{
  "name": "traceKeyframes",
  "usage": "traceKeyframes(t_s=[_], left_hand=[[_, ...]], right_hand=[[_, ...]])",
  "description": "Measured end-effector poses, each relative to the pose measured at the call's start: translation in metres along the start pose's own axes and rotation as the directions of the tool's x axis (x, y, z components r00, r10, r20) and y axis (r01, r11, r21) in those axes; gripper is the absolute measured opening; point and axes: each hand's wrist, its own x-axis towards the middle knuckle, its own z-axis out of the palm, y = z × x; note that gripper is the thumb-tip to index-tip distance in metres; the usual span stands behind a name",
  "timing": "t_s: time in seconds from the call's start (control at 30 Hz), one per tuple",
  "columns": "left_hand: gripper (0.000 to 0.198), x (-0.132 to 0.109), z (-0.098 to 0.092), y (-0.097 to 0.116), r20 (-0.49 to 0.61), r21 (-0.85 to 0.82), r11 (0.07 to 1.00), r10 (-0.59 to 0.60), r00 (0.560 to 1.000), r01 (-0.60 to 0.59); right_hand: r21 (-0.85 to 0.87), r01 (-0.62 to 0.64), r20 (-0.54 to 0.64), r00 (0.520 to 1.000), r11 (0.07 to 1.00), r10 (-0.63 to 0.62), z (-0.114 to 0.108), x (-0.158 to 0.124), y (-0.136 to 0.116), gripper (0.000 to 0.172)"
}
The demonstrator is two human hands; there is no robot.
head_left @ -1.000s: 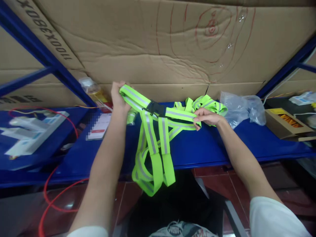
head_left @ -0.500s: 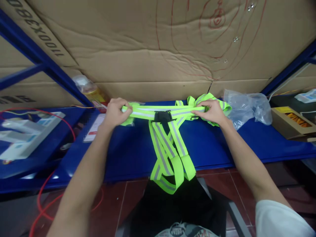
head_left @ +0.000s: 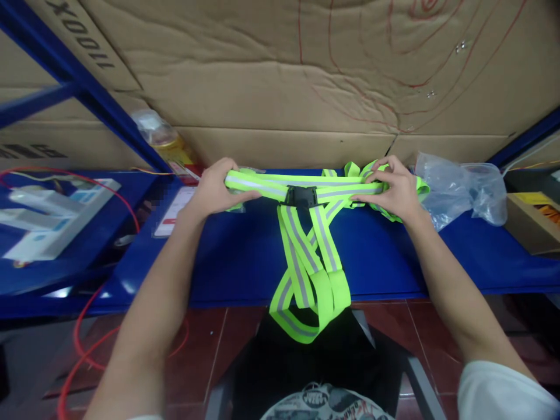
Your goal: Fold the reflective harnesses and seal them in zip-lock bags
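Observation:
A neon yellow-green reflective harness with grey stripes (head_left: 301, 274) lies across the blue table, its shoulder straps hanging over the front edge toward my lap. Its waist belt is stretched sideways, with a black buckle (head_left: 301, 196) in the middle. At the belt's left end is my left hand (head_left: 219, 188), fingers at the fold and thumb stretched out along the lower side. My right hand (head_left: 396, 189) pinches the belt's right end between thumb and fingers. Behind that hand sits a bunched pile of similar yellow-green strapping (head_left: 420, 188), partly hidden by it.
Crumpled clear plastic bags (head_left: 464, 186) lie right of the pile, beside an open cardboard box (head_left: 529, 224). A bottle with yellow contents (head_left: 168, 143) and a white-and-red card (head_left: 175, 210) are at left. Cardboard (head_left: 262, 105) walls the back. Red cable (head_left: 79, 326) hangs below left.
My left thumb has lifted from its grip and now stretches out along the belt. My right fingers have shifted at the belt's right end. The view has turned slightly.

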Motion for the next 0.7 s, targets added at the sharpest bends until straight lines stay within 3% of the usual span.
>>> traceKeyframes(t_s=[0.1,0.23,0.3,0.43,0.57,0.7], left_hand=[[0.049,0.0,-0.001,-0.001,-0.046,0.055,0.998,0.013,0.999,-0.011],[0.047,-0.001,0.001,0.002,-0.092,0.105,0.994,0.002,0.996,0.008],[0.049,-0.002,0.003,0.003,-0.076,0.158,0.987,-0.004,0.997,0.016],[0.041,-0.003,0.008,-0.001,-0.102,0.223,0.973,-0.039,0.994,0.061],[0.048,-0.001,0.013,0.0,-0.263,0.12,0.987,-0.076,0.962,0.11],[0.055,0.002,0.019,0.01,-0.34,-0.171,0.947,-0.316,0.886,0.272]], right_hand=[[-0.091,-0.033,0.041,0.998,0.995,0.036,0.001,0.001,-0.005,0.044],[-0.213,-0.1,0.077,0.99,0.972,0.118,0.008,0.002,-0.007,0.055],[-0.206,-0.083,0.086,0.991,0.975,0.102,0.01,0.001,-0.006,0.043],[-0.122,-0.06,-0.03,0.998,0.991,0.057,0.008,0.001,-0.01,0.034],[0.144,-0.108,-0.128,0.984,0.984,0.127,0.004,0.003,-0.018,0.041],[0.48,-0.358,-0.055,0.899,0.801,0.435,0.004,0.005,-0.02,0.044]])
